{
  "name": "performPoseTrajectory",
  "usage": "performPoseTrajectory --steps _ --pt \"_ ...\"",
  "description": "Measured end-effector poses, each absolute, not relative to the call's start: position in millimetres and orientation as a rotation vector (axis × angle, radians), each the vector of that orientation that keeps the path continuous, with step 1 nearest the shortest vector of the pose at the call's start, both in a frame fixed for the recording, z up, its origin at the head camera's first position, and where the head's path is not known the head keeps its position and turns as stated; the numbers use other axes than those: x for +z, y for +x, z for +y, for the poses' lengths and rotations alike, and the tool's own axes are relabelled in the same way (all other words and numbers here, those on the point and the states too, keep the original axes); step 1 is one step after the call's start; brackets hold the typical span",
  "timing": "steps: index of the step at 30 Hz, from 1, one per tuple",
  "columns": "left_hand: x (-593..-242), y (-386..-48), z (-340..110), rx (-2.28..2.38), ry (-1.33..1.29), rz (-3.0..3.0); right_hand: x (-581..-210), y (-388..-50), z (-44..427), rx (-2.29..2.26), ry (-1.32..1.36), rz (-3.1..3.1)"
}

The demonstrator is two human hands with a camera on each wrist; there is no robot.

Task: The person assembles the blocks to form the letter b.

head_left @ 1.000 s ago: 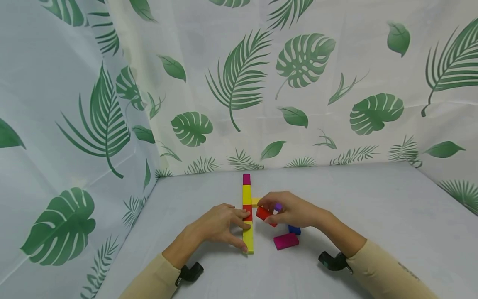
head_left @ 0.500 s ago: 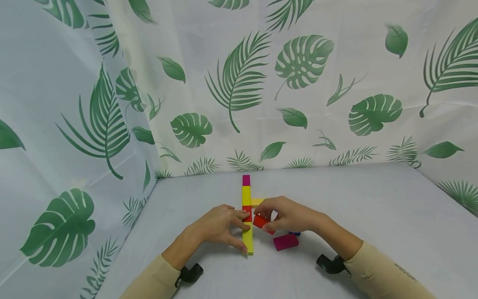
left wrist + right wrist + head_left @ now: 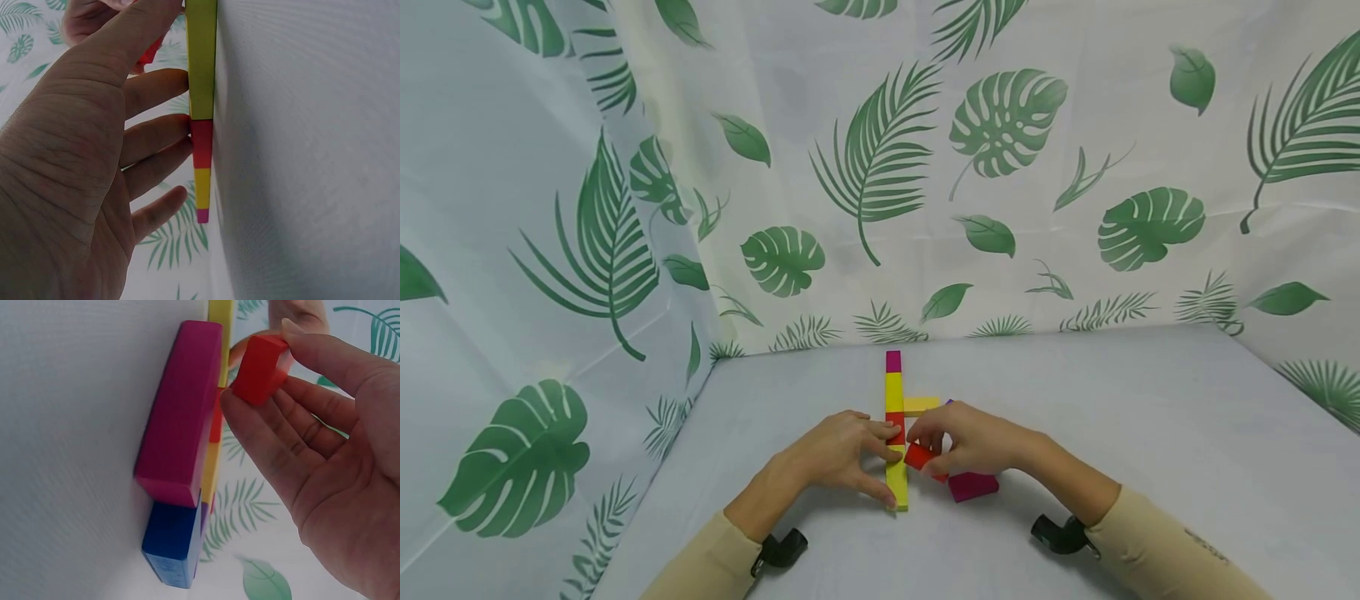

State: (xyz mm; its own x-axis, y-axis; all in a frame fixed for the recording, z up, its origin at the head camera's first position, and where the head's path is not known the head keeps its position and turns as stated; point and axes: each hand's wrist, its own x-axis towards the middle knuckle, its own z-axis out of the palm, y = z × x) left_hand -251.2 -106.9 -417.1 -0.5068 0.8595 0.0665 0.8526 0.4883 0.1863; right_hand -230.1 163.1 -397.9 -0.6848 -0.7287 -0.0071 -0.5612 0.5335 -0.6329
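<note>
A straight row of wooden blocks lies on the table: a magenta block (image 3: 892,361) at the far end, a yellow block (image 3: 893,392), a red block (image 3: 893,418) and a nearer yellow block (image 3: 897,483). Fingertips of my left hand (image 3: 838,450) touch the row's red and near yellow blocks, fingers extended in the left wrist view. My right hand (image 3: 977,437) pinches another red block (image 3: 259,369) between thumb and fingers, tilted and just right of the row. A paler yellow block (image 3: 922,407) juts sideways from the row.
Close under my right hand lie a loose magenta block (image 3: 973,487) and a blue block (image 3: 170,531). A purple block (image 3: 204,519) shows partly behind them. Leaf-printed cloth (image 3: 1037,283) hangs behind the pale table (image 3: 1112,400).
My right hand has moved toward me and slightly left with the red block, closer to the row's near yellow block. It now covers the blue block in the head view. My left hand stays put.
</note>
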Motion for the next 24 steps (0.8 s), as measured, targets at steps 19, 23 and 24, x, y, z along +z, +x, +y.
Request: performPoseTrajectory --steps 19,23,24 --pt "-416.7 -251.9 -107.2 0.322 1.542 2.673 -404.8 -227.2 157.7 -0.811 -1.039 2.504" --pt "-417.4 -252.2 -107.3 0.321 1.544 2.675 -405.6 -227.5 157.0 -0.813 -1.037 2.494" --pt "-417.6 -252.3 -107.3 0.318 1.543 2.676 -405.8 -227.5 156.9 -0.813 -1.036 2.492"
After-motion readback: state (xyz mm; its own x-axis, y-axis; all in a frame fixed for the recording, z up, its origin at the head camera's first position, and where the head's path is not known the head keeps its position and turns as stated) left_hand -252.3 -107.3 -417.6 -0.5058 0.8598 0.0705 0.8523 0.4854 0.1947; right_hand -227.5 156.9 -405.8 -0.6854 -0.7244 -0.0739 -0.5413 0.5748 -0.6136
